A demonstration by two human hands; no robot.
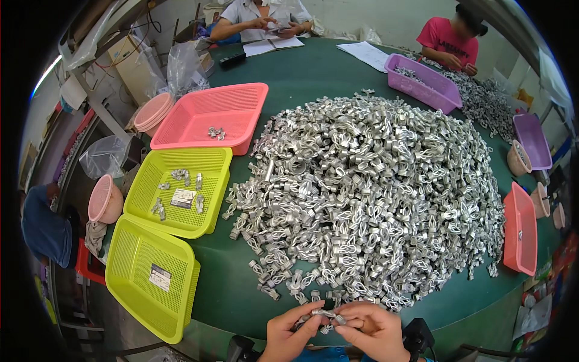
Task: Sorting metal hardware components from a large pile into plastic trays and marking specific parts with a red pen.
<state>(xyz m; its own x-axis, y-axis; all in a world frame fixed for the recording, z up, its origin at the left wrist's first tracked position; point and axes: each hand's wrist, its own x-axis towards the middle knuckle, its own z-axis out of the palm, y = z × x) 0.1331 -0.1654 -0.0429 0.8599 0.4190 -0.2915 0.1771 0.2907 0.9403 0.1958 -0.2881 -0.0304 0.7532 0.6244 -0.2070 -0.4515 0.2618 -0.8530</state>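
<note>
At the near edge of the table, my left hand [291, 333] and my right hand [375, 332] are closed in a pinch on one small silvery metal piece [326, 313]. My left fingers grip its left end, my right thumb and fingers its right end. It has thick ends and a narrower middle. More silvery metal shows just below it, between the hands; whether that is a second piece I cannot tell. Right beyond my fingers lies a wide heap of similar metal pieces [368, 199], with ribbed ends and looped middles.
On the left stand a pink basket [247, 114] and two lime-green baskets [214, 208], the pink one and the farther green one holding a few pieces. A red-pink tray [528, 229] is at right, a purple basket [431, 96] beyond the heap. Two people sit across the green table [289, 66].
</note>
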